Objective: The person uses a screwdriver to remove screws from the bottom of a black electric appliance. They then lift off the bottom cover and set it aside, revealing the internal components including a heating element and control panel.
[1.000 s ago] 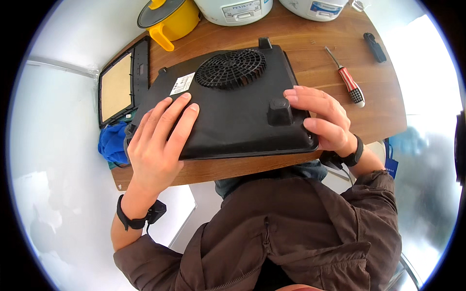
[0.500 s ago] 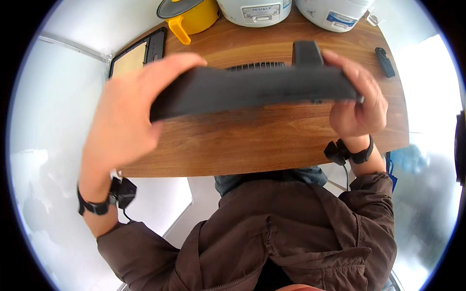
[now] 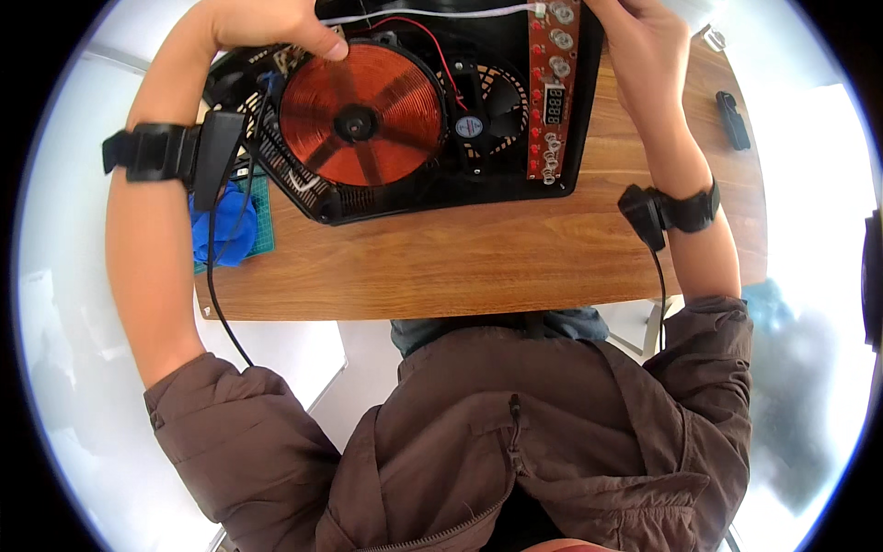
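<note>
An opened induction cooker is held up over the table, tilted so its inside faces me. Its black shell bears a round copper coil, a cooling fan and a brown control board with a small display. At the shell's upper left is my left hand, closed on the edge with the thumb by the coil's rim. My right hand grips the upper right edge; its fingertips are partly cut off by the picture's top. A white cable and a red wire cross the inside.
The wooden table curves below the cooker. On its left lie a blue cloth and a green cutting mat, partly behind my left forearm. A small dark object rests near the right edge. Cabled black bands circle both wrists.
The cooker has turned from nearly edge-on to show its coil and boards. Both hands have moved up and away with it, and it now blocks the far side of the table.
</note>
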